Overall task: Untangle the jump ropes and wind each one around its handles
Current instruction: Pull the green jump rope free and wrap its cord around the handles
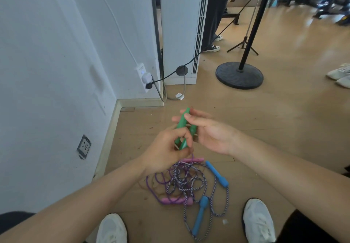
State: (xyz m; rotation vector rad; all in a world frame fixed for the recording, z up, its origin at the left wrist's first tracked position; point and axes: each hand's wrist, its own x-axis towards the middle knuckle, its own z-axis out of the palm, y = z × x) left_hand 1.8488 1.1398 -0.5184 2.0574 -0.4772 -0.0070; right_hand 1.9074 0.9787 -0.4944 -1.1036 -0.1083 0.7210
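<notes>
Both hands raised over the wooden floor [274, 113].

Left hand [164, 149]: fingers [181, 134] curled tight round the lower ends of two green handles [182, 123]. The handles sit side by side, tips pointing up and away. Right hand [212, 134]: fingers nearly straight. Thumb lies on the front of the upper handle and a fingertip shows behind it, a light pinch. The green pair's cord is mostly hidden inside the left grip.

Below the fingers, on the floor: one tangle of two ropes and four handles.
- Two pink handles [191, 160], this one just under the left fingers; the other pink handle [176, 201] lies at the tangle's near edge. Both are on a purple rope [150, 186].
- Two blue handles [216, 173], this one below the right wrist; the other blue handle [199, 214] lies nearest the body. Both are on a blue-and-white striped rope [227, 199].

The ropes loop through each other; cannot tell which lies on top.

Two white shoes [111, 229] sit nearer than the tangle, one on each side. Beyond the fingers: one round black stand base [239, 76] and one white power strip [143, 77] on the wall.
</notes>
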